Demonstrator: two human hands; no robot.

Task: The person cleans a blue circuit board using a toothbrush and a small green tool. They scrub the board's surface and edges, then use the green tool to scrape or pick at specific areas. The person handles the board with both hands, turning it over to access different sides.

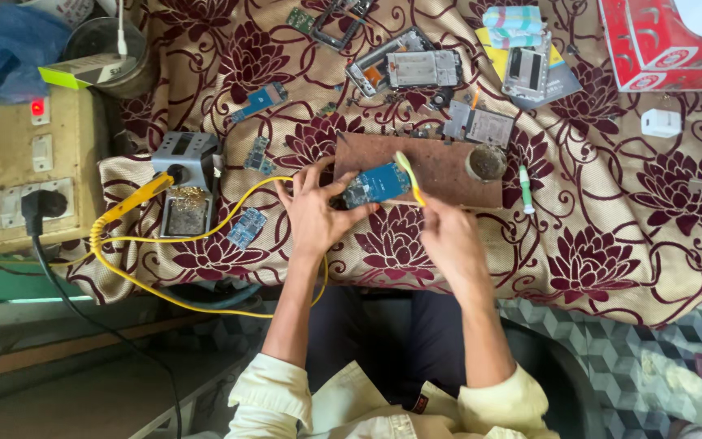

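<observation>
Cream rolled-up shirt sleeves (286, 398) sit nearest the lens, both forearms reaching up from them over dark trousers toward a workbench draped in a beige cloth with maroon flower print (611, 244). Further up, the left hand (312, 213) has its fingers spread and curled about the lower left end of a small blue circuit board (377, 184), pinching it by the edge so that it lies tilted above the cloth. Just beside it, the right hand (447, 234) is closed around the handle of a pale yellow-green toothbrush (408, 175), whose head rests against the right end of the board. Directly behind the board lies a worn brown rectangular wooden block (440, 162), with a round lump of grey-brown material (487, 162) at its right end and a small white and green tube (524, 189) just beyond that. To the left, a coiled yellow cable (148, 276) loops across the cloth from a yellow-handled soldering iron (136, 199) resting in a grey metal stand (185, 183); two loose blue boards (247, 228) lie near it. Left of the cloth stands a beige switchboard (10, 171) with a black plug and a lit red lamp. Farthest off, dismantled phone frames (416, 69) are scattered, and a red cardboard box (668, 41) fills the upper right corner.
</observation>
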